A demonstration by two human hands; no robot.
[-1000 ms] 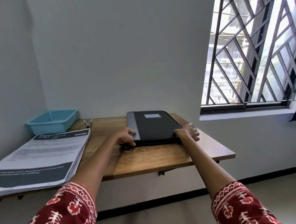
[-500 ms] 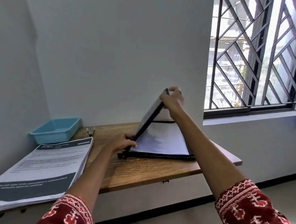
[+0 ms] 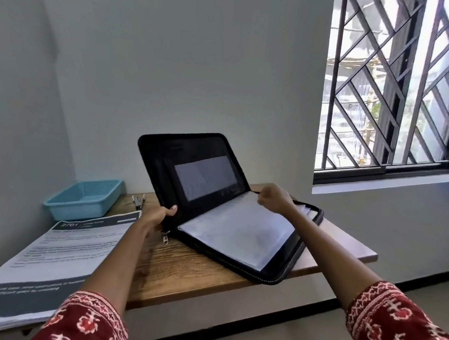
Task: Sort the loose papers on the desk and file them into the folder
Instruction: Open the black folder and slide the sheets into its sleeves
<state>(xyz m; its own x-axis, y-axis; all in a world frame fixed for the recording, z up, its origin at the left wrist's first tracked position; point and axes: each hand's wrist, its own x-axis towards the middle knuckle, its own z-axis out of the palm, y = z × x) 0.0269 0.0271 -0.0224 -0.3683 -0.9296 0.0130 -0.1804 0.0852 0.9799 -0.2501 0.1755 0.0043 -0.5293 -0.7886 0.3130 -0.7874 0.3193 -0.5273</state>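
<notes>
Both arms reach forward: the left hand (image 3: 161,214) grips the lower left edge of the raised cover of one black zip folder (image 3: 192,168), while the right hand (image 3: 273,201), fingers curled, pinches its white sheets (image 3: 236,230). The folder lies open mid-frame on the wooden table (image 3: 187,272); one printed paper stack (image 3: 57,254) sits lower left.

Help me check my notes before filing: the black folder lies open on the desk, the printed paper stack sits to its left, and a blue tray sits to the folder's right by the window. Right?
Not quite. The head view shows the blue tray at the desk's far left by the wall, behind the paper stack, not on the right. The folder is open as you say.
</notes>
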